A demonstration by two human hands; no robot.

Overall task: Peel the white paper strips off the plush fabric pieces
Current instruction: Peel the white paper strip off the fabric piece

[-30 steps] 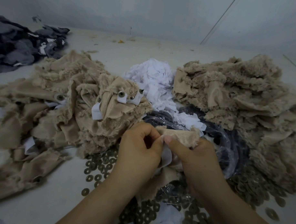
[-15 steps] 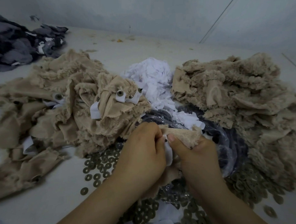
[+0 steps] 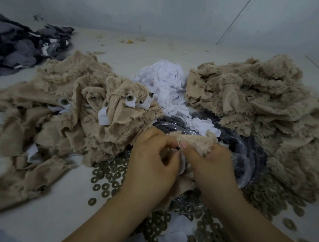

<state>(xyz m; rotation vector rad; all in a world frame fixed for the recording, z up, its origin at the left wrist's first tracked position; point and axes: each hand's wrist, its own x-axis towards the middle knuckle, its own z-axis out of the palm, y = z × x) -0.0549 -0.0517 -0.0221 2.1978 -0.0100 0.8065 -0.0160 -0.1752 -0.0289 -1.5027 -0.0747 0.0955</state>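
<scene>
My left hand point(image 3: 153, 162) has dragged the white paper strip point(image 3: 182, 165) down below my pinch; a small black bead point(image 3: 178, 148) now shows. My right hand point(image 3: 209, 162) grips the beige plush fabric piece point(image 3: 193, 139), so this strip seems nearly off.

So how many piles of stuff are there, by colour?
Tan plush piles: 2, one on the left and one on the right
White paper strip pile: 1
Dark grey fabric pile: 1
Total: 4 piles

The left hand and right hand also hold one more tan piece.
</scene>
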